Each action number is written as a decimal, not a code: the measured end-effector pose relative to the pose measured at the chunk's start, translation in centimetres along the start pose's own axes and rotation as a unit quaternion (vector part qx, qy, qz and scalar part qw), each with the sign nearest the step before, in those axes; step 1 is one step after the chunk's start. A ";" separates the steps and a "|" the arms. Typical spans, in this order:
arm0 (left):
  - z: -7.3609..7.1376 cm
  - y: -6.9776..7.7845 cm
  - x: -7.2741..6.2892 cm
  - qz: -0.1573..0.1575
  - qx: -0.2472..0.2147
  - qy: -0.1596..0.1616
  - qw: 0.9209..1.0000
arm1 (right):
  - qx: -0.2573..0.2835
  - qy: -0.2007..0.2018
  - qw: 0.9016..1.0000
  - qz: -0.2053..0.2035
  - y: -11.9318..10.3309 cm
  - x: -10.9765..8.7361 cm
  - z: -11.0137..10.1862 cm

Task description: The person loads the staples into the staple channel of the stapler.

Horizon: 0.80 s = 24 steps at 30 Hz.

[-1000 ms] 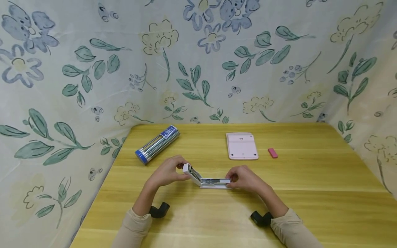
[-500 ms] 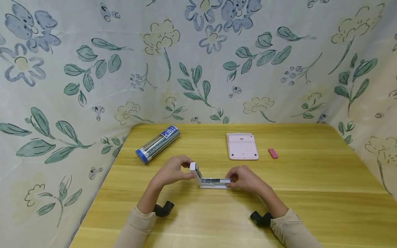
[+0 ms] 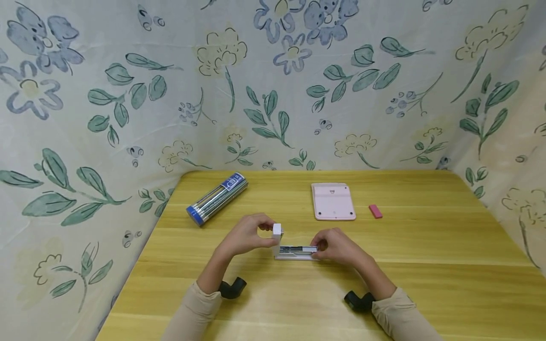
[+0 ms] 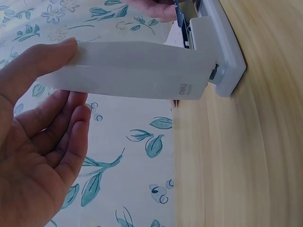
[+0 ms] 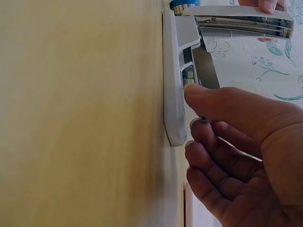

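Note:
A white stapler is opened wide on the table, its base lying flat and its cover standing about upright at the left end. My left hand pinches the free end of that cover between thumb and fingers. At the other end, my right hand pinches the front of the metal staple magazine, thumb on one side and index finger on the other. The magazine is tilted up from the base. A spring runs along the inside of the cover in the right wrist view. Whether staples are loaded is too small to tell.
Behind my left hand lies a clear tube of pencils with blue ends. A pink calculator rests face down at the back, with a small pink eraser to its right. Floral cloth hangs behind the wooden table.
My left hand has moved right, swinging the stapler's cover from a leftward slant to about upright. The right hand and the base have stayed in place.

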<state>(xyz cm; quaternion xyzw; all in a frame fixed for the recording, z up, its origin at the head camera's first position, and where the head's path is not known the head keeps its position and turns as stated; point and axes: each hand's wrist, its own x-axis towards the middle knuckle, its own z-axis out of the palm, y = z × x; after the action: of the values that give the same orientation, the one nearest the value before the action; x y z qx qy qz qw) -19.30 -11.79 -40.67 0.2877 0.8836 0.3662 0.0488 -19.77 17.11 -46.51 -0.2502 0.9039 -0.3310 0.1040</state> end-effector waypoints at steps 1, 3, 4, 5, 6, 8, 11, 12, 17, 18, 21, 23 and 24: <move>0.0 0.1 0.1 -0.002 -0.001 -0.002 1.000 | -0.002 0.000 1.000 -0.001 0.0 0.0 0.0; 0.1 0.2 0.2 -0.003 0.002 -0.003 1.000 | -0.006 0.000 1.000 -0.001 -0.1 0.0 0.0; 0.1 0.2 0.3 -0.003 0.001 -0.004 1.000 | -0.008 0.000 1.000 -0.001 -0.1 0.0 0.0; 0.2 0.2 0.4 -0.003 0.004 -0.004 1.000 | -0.010 -0.001 1.000 -0.002 -0.1 0.1 -0.1; 0.3 0.2 0.4 -0.002 0.005 -0.004 1.000 | -0.012 -0.001 1.000 -0.002 -0.1 0.1 -0.1; 0.4 0.3 0.6 -0.005 0.001 -0.004 1.000 | -0.014 -0.002 1.000 -0.003 -0.2 0.1 0.0; 0.8 0.5 0.8 -0.009 -0.009 -0.013 1.000 | -0.013 -0.002 1.000 -0.004 -0.2 0.0 0.0; 1.0 0.6 0.9 -0.009 -0.014 -0.016 1.000 | -0.013 -0.002 1.000 -0.005 -0.2 -0.1 0.0; 1.6 1.1 1.4 -0.011 -0.019 -0.027 0.999 | -0.015 -0.001 1.000 -0.013 -0.3 0.0 0.2; 1.7 1.1 1.5 -0.013 -0.018 -0.026 0.999 | -0.016 -0.001 1.000 -0.013 -0.3 0.0 0.2; 2.0 1.0 1.7 -0.019 -0.018 -0.026 0.999 | -0.015 -0.002 1.000 -0.010 -0.3 0.0 0.2; 2.2 1.0 1.9 -0.022 -0.019 -0.022 0.999 | -0.015 -0.001 1.000 -0.009 -0.2 0.0 0.0; 2.4 1.0 2.0 -0.022 -0.022 -0.019 0.999 | -0.015 -0.001 1.000 -0.008 -0.2 0.0 0.0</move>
<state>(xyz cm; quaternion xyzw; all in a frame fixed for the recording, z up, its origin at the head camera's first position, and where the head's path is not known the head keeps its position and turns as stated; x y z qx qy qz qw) -19.81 -8.66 -41.46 0.2737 0.8806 0.3784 0.0797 -19.70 16.97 -46.34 -0.2593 0.9065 -0.3181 0.0988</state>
